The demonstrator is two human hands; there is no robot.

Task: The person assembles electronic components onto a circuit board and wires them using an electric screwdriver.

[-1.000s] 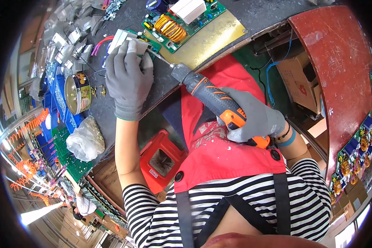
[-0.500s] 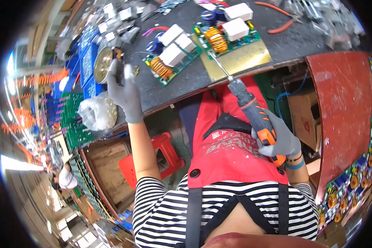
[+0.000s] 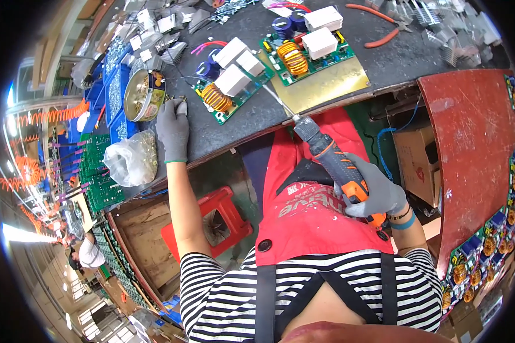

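Observation:
My right hand (image 3: pixel 377 191), in a grey glove, is wrapped round the grip of a black-and-orange power screwdriver (image 3: pixel 332 155). Its long bit points up-left past the table edge toward a green circuit board (image 3: pixel 230 86) with white blocks and a copper coil. My gloved left hand (image 3: pixel 173 128) rests on the table beside a round tin (image 3: pixel 145 96) of small brass-coloured parts. Its fingers are curled together at the tabletop, hiding whatever is under the tips. A second circuit board (image 3: pixel 309 48) sits over a gold-coloured metal plate (image 3: pixel 326 88).
Blue bins (image 3: pixel 115 94) of small screws and a clear plastic bag (image 3: pixel 130 159) stand left of the tin. Metal heat sinks (image 3: pixel 166 24) lie behind. Orange-handled pliers (image 3: pixel 381 39) lie at the back right. A red stool (image 3: pixel 229 220) is below the table.
My left hand has moved from over the tin down to the tabletop beside it, its fingers now curled together. The screwdriver has shifted left and nearer to me.

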